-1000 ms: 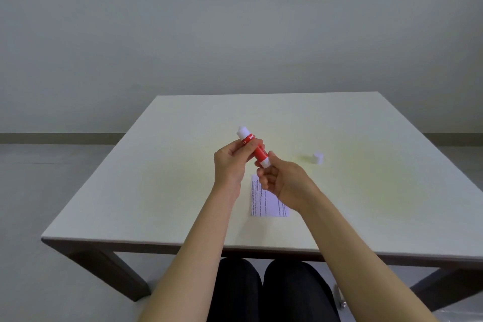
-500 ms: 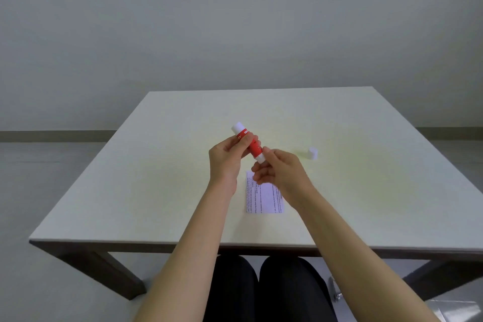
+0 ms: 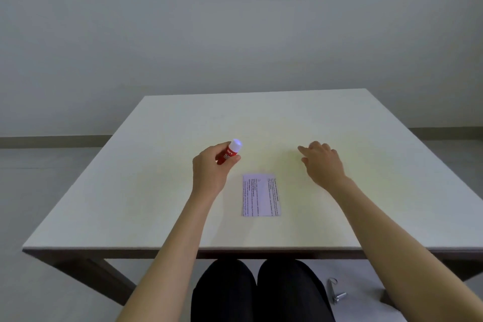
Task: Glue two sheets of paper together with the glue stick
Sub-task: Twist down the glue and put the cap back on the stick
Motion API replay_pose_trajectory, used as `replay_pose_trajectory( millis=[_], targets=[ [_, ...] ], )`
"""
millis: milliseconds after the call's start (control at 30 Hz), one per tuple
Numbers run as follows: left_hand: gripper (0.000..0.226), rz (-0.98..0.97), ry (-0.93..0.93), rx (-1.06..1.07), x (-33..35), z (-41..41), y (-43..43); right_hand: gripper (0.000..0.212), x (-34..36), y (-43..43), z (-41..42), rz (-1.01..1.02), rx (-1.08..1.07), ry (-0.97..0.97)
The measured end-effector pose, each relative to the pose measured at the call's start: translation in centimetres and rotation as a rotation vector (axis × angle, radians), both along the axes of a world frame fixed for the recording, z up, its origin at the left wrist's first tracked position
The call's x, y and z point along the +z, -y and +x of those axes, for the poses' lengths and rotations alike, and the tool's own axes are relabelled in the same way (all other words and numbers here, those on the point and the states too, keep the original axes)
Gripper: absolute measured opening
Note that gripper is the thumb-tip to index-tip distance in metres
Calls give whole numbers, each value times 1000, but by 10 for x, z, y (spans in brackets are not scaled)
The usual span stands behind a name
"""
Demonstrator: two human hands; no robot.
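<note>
A red glue stick is gripped in my left hand, held above the table left of centre, its white tip pointing up and away from me. A small printed sheet of paper lies flat on the white table between my hands; I can make out only one sheet. My right hand hovers low over the table to the right of the paper, fingers loosely curled and pointing left. The small white cap seen earlier at that spot is hidden beneath this hand.
The table's near edge runs just above my dark-clothed knees. A small metal object lies on the floor under the table at the right. A grey wall stands behind the table.
My hands have separated. The right hand let go of the glue stick's lower end and moved right over the white cap; the left hand carried the stick slightly left and tilted it up.
</note>
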State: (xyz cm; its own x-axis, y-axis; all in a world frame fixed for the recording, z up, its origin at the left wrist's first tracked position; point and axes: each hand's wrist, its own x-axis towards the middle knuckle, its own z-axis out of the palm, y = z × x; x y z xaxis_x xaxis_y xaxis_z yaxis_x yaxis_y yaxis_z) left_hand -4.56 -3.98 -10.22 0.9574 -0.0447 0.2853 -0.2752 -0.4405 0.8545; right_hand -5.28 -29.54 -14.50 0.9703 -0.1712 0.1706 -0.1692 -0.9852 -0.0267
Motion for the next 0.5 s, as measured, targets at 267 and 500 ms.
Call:
replay_pose_trajectory(
  millis=[267, 500],
  targets=[
    [36, 204, 111, -43, -1, -1, 2, 27, 32, -51, -22, 1346, 126, 216],
    [35, 276, 158, -82, 7, -8, 7, 24, 55, -87, -32, 1340, 269, 260]
  ],
)
